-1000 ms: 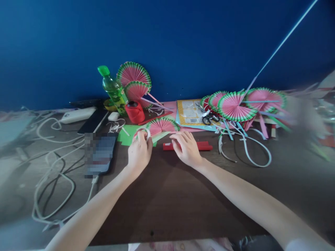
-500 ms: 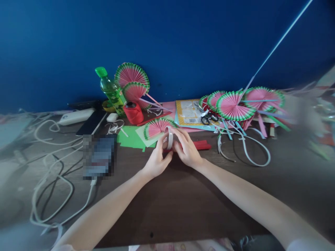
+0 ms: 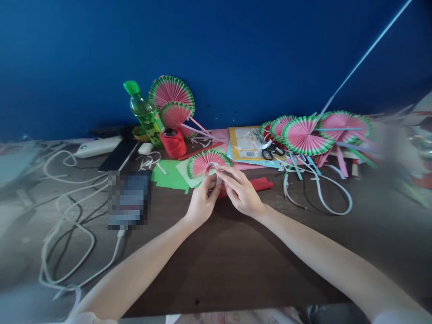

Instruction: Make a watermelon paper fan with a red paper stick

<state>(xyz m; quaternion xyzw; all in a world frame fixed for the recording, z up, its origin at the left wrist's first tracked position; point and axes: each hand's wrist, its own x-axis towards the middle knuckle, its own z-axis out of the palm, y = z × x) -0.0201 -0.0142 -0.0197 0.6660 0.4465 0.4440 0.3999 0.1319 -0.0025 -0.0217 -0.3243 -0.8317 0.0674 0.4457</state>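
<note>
My left hand (image 3: 201, 202) and my right hand (image 3: 240, 192) meet at the middle of the dark wooden table (image 3: 209, 265). Both pinch a small white tape roll (image 3: 212, 169) held upright between the fingertips. Just behind it a pink and green pleated paper fan (image 3: 205, 161) lies on a green paper sheet (image 3: 170, 177). A red folded paper strip (image 3: 261, 183) lies on the table under and to the right of my right hand.
A phone (image 3: 128, 198) with a white cable (image 3: 67, 243) lies at the left. At the back stand a green bottle (image 3: 143, 112), a red spool (image 3: 173, 143) and two upright fans (image 3: 172, 96). Scissors (image 3: 270, 150), several more fans (image 3: 305, 135) and paper strips (image 3: 320, 189) lie at the right.
My left hand carried the tape roll from the left over to my right hand. Both hands now hold it together, slightly farther from me.
</note>
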